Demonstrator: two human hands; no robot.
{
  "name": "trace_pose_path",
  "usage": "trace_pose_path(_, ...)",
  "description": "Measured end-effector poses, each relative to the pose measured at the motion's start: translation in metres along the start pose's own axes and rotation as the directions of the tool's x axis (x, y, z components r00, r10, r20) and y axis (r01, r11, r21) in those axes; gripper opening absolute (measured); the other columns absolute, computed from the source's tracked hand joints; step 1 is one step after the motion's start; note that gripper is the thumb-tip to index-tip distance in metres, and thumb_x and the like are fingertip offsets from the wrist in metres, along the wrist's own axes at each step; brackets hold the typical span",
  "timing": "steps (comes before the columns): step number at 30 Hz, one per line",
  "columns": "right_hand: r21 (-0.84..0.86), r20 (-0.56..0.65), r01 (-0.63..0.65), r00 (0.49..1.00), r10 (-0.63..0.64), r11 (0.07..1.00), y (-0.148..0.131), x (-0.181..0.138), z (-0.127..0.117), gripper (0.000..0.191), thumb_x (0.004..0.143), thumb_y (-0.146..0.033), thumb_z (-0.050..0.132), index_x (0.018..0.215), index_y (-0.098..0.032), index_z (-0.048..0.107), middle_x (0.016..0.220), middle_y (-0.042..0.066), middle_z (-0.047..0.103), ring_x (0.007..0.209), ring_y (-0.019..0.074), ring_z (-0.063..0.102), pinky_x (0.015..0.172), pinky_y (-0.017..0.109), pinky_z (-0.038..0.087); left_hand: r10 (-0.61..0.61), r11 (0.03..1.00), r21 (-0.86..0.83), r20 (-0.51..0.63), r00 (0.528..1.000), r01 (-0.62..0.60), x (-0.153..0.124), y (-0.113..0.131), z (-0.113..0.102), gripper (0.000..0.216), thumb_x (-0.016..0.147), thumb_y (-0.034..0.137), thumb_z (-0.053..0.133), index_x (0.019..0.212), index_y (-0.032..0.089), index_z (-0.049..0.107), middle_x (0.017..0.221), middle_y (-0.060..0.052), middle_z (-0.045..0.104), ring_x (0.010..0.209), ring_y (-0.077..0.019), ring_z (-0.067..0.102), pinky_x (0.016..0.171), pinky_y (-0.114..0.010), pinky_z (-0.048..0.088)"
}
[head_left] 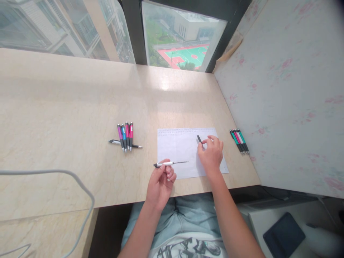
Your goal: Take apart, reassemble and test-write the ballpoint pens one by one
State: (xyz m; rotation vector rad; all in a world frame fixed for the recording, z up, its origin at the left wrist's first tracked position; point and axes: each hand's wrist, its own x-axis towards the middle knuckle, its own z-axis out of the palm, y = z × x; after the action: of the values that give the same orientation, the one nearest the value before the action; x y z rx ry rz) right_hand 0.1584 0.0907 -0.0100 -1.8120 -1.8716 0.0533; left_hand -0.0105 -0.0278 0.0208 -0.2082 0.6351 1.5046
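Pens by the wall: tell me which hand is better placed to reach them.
Right, probably. The right hand lies nearest those pens, though it pinches a small black piece; the left hand, farther off, holds a white pen.

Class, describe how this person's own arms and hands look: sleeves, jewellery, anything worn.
Both forearms are bare; no sleeve shows on them. The left hand and right hand wear no gloves, and no watch, bracelet or ring shows. Below are a white printed T-shirt and light blue trousers.
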Motion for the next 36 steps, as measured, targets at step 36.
trace_pose_path(36, 0.633, 0.323, 0.179, 0.823, -0.468, 0.753, -0.030, -0.020, -0.079, 0.014, 0.089, -0.024, 0.059, 0.103, -0.023, 0.062, 0.098, 0.006, 0.065, 0.093, 0.0204, 0.060, 0.082, 0.035, 0.048, 0.103, 0.946, 0.302, 0.065, 0.993, -0.118, 0.006, -0.006, -0.007, 0.016, 0.085, 0.020, 0.064, 0.099, 0.012, 0.068, 0.070, -0.002, 0.057, 0.063, -0.0086, 0.049, 0.058, -0.020, 0.042)
